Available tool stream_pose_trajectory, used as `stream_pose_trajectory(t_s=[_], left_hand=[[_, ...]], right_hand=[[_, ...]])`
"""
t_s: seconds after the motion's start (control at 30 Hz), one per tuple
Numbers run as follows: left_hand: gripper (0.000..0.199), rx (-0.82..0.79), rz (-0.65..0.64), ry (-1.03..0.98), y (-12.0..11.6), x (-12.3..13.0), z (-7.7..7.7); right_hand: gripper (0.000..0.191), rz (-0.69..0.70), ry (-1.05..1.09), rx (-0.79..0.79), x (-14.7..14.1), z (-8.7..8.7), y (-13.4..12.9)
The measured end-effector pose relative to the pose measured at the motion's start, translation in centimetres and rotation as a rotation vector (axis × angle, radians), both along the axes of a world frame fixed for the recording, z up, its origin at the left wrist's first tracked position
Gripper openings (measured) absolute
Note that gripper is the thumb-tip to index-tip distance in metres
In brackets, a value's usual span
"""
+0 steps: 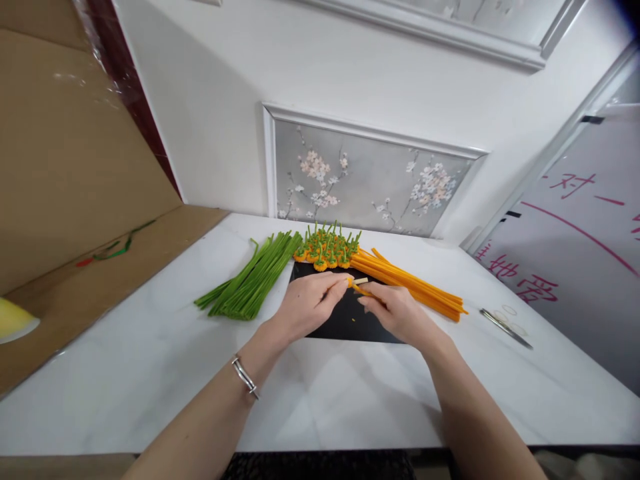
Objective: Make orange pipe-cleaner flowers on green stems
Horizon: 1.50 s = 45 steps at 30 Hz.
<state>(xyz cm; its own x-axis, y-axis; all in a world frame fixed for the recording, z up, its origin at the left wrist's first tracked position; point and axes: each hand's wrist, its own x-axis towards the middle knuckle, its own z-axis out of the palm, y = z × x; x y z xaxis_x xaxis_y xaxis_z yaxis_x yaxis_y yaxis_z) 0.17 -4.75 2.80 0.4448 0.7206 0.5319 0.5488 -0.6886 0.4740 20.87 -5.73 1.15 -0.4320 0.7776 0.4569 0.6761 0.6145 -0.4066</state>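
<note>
Over the black mat (345, 323), my left hand (313, 300) pinches an orange pipe cleaner (356, 285) wound around a thin pale stick (361, 281). My right hand (393, 308) has its fingers closed on the other part of the orange strand, just right of the stick. Behind my hands stands a cluster of small orange pumpkin shapes (321, 265) with green tops and upright stems. A bundle of green pipe cleaners (255, 280) lies to the left. On the right is a bundle of orange pipe cleaners (415, 283), partly behind my right hand.
Tweezers (506, 329) and thin clear rings (510, 311) lie on the white table (165, 360) at the right. Cardboard (75, 160) stands at the left, with a yellow object (15, 320) near it. A wall and a whiteboard (575, 247) border the table.
</note>
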Motion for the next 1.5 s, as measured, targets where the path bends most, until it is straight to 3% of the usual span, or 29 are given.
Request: stream_pose_trajectory(t_s=[0.13,0.37,0.63,0.83,1.03,1.23,1.33,1.5], left_hand=[[0.025,0.001,0.067,-0.009,0.2,0.1,-0.4],[0.021,0.129,0.115,0.161,0.5,-0.1,-1.0],[0.021,0.255,-0.006,0.238,1.2,-0.1,-2.0],[0.017,0.112,-0.034,0.187,0.5,0.4,-1.4],[0.023,-0.071,-0.129,0.048,0.2,0.4,-0.5],[0.029,-0.219,-0.148,-0.171,0.7,0.4,-1.2],[0.025,-0.209,-0.072,-0.194,0.8,0.3,-1.4],[0.013,-0.054,0.018,-0.17,0.4,0.3,-1.2]], right_hand=[[0.027,0.045,-0.084,-0.021,-0.1,-0.1,-0.5],[0.029,0.104,-0.084,0.043,-0.3,1.2,-1.7],[0.019,0.016,0.09,0.195,-0.4,1.6,-0.4],[0.018,-0.077,0.184,0.194,-0.6,2.0,0.5],[0.017,-0.03,0.259,0.218,0.0,2.4,-0.5],[0.013,-0.003,0.196,0.259,0.7,2.0,-1.5],[0.014,0.003,0.154,0.27,0.7,1.7,-1.5],[0.018,0.009,0.126,0.249,0.8,1.6,-1.4]])
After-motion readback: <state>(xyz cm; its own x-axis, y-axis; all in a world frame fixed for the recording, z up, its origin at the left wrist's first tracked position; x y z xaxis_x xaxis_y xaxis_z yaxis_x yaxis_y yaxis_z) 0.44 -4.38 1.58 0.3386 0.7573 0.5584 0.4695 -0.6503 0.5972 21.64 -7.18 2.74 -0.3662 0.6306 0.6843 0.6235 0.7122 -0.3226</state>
